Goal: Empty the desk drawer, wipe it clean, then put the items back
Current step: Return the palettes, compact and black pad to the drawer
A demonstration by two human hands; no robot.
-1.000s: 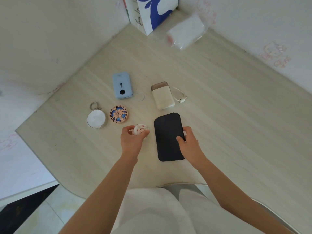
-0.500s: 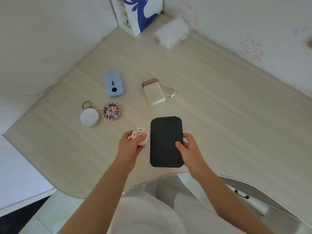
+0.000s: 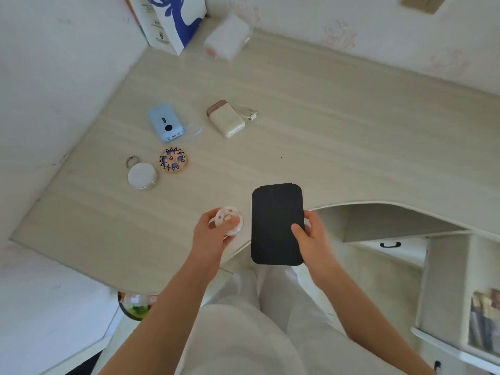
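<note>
My left hand (image 3: 213, 234) grips a small round white case with red dots (image 3: 230, 220) just above the desk's front edge. A flat black case (image 3: 276, 223) is held by my right hand (image 3: 311, 236), thumb on top, lifted and hanging over the desk edge. On the pale wooden desk (image 3: 324, 131) lie a blue power bank (image 3: 166, 125), a cream power bank with a short cable (image 3: 226, 119), a patterned round disc (image 3: 173, 160) and a round white tin with a ring (image 3: 142, 174). A white drawer with a black handle (image 3: 389, 244) shows below the desk at right.
A white box with a blue deer print (image 3: 176, 20) and a wrapped white pack (image 3: 227, 37) stand at the desk's far corner against the wall. White shelving with books (image 3: 484, 320) is at lower right. My lap in white fabric (image 3: 243, 334) fills the bottom.
Both hands have drawn back toward me, lifting the black case and the round white case off the desk toward its front edge. The view has tilted down, revealing the drawer and shelving.
</note>
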